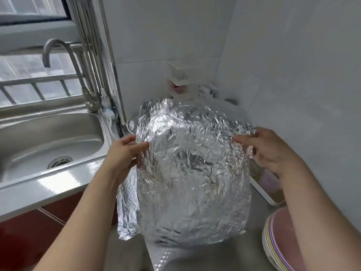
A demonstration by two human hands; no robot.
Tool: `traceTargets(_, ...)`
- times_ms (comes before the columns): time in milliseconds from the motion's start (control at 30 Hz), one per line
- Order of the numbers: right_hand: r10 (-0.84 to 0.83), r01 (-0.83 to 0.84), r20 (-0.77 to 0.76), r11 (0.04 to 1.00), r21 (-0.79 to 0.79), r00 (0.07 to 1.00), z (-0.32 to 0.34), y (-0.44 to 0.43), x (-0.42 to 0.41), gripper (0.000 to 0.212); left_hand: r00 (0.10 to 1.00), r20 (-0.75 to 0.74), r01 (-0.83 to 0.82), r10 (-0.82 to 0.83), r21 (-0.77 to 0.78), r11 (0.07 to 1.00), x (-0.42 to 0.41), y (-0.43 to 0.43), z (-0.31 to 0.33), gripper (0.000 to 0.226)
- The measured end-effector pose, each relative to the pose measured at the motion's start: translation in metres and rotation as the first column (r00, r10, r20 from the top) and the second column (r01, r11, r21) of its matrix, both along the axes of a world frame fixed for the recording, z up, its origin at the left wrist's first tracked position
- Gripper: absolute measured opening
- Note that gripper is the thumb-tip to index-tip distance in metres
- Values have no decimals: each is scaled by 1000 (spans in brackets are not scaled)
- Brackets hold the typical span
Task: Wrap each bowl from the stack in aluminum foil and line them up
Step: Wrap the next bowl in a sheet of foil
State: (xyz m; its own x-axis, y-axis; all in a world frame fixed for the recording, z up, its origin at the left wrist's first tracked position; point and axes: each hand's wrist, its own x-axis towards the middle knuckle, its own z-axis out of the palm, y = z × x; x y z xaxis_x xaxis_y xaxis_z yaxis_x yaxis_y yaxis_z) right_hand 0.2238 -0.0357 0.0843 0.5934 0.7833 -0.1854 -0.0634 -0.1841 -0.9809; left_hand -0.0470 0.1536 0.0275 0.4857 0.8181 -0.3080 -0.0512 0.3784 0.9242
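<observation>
A large crinkled sheet of aluminum foil is held up over the steel counter, spread wide between both hands. My left hand pinches its left edge between thumb and fingers. My right hand pinches its right edge. More foil hangs or lies under the left side of the sheet. A stack of shallow bowls, pink on top with pale rims below, sits at the lower right, partly behind my right forearm. Whatever lies under the sheet is hidden.
A stainless sink with a curved faucet lies to the left. A white rectangular tray stands against the right wall. White containers sit in the back corner. A brush rests by the sink.
</observation>
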Motion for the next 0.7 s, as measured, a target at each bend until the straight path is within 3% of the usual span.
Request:
traceTargets(100, -66, 54, 86, 989, 135, 994, 27, 7, 3, 20, 992, 109, -64, 57, 59, 996, 8, 14, 27, 63)
traceTargets(233, -155, 96, 170, 945, 314, 973, 53, 7, 1, 13, 967, 249, -104, 57, 181, 978, 15, 24, 64, 27)
traceTargets(333, -141, 60, 184, 919, 391, 973, 56, -1, -4, 22, 948, 315, -150, 51, 297, 943, 14, 18, 82, 33)
traceTargets(400, -138, 60, 182, 922, 383, 974, 51, -6, -7, 14, 939, 341, -160, 38, 338, 927, 12, 16, 81, 34)
traceTargets(500, -181, 98, 201, 926, 364, 963, 32, -13, -11, 22, 960, 265, -195, 85, 421, 886, 7, 17, 63, 37)
traceTargets(567, -191, 107, 282, 952, 286, 940, 12, -15, -17, 26, 973, 171, -219, 155, 474, 853, 6, 16, 43, 38)
traceTargets(700, -112, 93, 297, 993, 77, 948, -53, -17, -19, 24, 979, -18, -168, 203, 498, 851, 2, 10, -18, 22)
